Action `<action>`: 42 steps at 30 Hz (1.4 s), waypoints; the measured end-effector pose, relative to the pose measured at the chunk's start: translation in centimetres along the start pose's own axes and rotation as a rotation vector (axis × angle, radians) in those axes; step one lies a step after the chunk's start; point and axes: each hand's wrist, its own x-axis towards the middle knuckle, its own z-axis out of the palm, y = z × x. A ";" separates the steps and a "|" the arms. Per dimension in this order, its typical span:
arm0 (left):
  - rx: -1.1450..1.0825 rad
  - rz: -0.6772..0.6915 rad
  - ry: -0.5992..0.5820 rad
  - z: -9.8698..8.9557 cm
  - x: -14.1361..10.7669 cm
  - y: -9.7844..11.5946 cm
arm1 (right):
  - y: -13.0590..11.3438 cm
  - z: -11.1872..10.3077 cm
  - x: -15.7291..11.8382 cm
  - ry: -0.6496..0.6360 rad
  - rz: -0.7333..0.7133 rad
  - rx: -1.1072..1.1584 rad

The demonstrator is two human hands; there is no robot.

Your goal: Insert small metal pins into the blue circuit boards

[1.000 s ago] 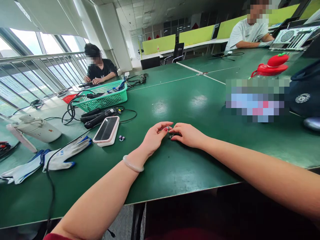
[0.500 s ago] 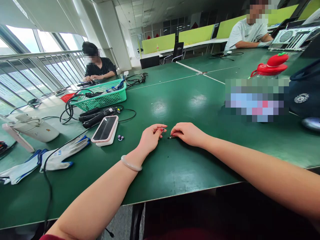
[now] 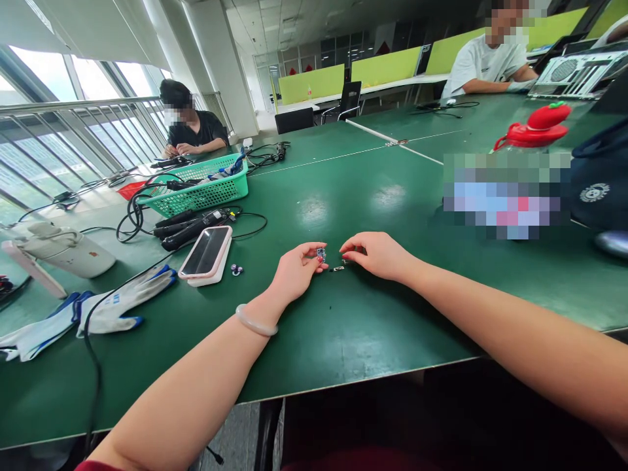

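Between the thumb and fingers of my left hand (image 3: 297,271) is a small circuit board (image 3: 321,254), held upright just above the green table (image 3: 373,327). My right hand (image 3: 375,254) is to its right, its thumb and forefinger bent toward each other around a tiny part (image 3: 344,261) too small to make out. A small light-and-dark piece (image 3: 338,268) lies on the table between the hands. The two hands do not touch.
To the left are a phone (image 3: 206,254), a small purple-white item (image 3: 236,269), gloves (image 3: 122,304), black cables and a green basket (image 3: 201,196). A red-lidded bottle (image 3: 534,134) and dark bag (image 3: 596,190) stand right. Two people sit across the table.
My right hand has lifted slightly up and right, away from the small piece on the table. The board in my left hand has turned and shows more of its face.
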 end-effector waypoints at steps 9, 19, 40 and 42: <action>0.020 0.039 -0.005 -0.2 0.0 -0.3 | 0.4 -0.3 0.0 -0.141 0.025 -0.075; -0.032 0.008 -0.045 0.0 -0.2 0.1 | -1.4 -0.3 -0.5 -0.037 0.066 0.306; 0.065 0.097 -0.075 -0.1 -0.3 0.2 | -1.8 0.0 -0.8 0.015 0.027 0.475; 0.136 0.136 -0.061 -0.1 -0.4 0.3 | -2.0 0.0 -0.9 -0.014 -0.008 0.404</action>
